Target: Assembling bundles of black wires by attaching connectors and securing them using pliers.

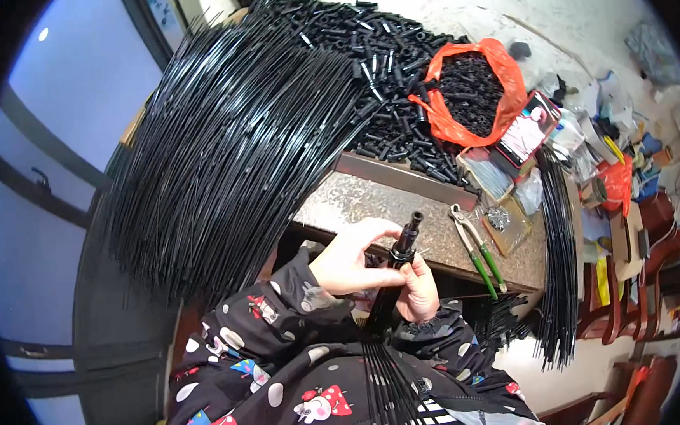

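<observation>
"Two questions, please: what do you hold, and where is it?"

"I hold one black tube with steps in its shape. It is to the left of the green-handled pliers, tilted, with its narrow end up."

"And how are your fingers?"

"On my right hand the thumb presses the tube near its collar, and the other fingers are curled, so it is pinched there. On my left hand the thumb lies against the tube and the fingers bend toward its upper part. Whether these fingertips press on it, I cannot tell."

"What is nearer to you than the pliers?"

"A bunch of thin rods, over my patterned jacket, to their left. If they enter the tube, I cannot tell."

"And around the pliers?"

"They lie on the speckled table. Just to their right are small metal pieces. Beyond them, to the left, is a metal bar; farther behind, a heap of short black tubes and a red plastic bag, full of small black parts. Well to their left is a big heap of long black rods."
</observation>
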Tool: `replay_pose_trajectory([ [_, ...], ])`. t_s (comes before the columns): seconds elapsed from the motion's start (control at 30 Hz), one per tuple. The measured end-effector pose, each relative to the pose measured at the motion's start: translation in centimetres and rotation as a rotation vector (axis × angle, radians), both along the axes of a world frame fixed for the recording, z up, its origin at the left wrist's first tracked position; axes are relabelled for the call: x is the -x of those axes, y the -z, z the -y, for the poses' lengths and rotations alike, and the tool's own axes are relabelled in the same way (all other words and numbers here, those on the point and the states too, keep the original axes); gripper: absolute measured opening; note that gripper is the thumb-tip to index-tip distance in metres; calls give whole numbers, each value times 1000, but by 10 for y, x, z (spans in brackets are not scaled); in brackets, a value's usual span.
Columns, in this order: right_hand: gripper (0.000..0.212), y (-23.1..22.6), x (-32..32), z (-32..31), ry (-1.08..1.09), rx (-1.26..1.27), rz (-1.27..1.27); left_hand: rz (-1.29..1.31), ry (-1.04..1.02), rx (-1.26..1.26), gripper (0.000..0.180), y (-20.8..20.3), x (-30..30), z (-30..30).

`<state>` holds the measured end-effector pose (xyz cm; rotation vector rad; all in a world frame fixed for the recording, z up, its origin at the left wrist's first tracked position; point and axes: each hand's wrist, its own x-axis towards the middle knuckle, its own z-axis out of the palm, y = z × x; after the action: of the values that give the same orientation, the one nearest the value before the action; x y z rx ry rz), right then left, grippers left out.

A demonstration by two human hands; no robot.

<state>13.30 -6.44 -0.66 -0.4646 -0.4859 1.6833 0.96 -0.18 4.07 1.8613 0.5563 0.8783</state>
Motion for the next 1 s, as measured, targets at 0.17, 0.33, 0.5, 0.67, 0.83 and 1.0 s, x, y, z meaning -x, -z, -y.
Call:
replay_pose_trajectory([
  [0.17, 19, 2, -3, 8, 14, -10, 19, 51, -58, 18, 30, -3, -5, 7],
  [0.33, 18, 4, -3, 7, 28, -49, 109, 72, -13, 44, 29, -2, -2, 5],
  [0.5, 16, -9, 0, 6, 72, -11, 85, 25, 57, 441, 27, -10, -3, 4],
  [0.67, 20, -6, -4, 6, 20, -68, 47, 172, 25, 547, 28, 10, -8, 12],
  [0.83, 25, 2, -5, 8, 24, -70, 93, 307, 199, 748, 27, 14, -2, 8],
  [1.0, 26, 6, -9, 7, 2, -49, 74, 322, 165, 517, 25, 18, -3, 6],
])
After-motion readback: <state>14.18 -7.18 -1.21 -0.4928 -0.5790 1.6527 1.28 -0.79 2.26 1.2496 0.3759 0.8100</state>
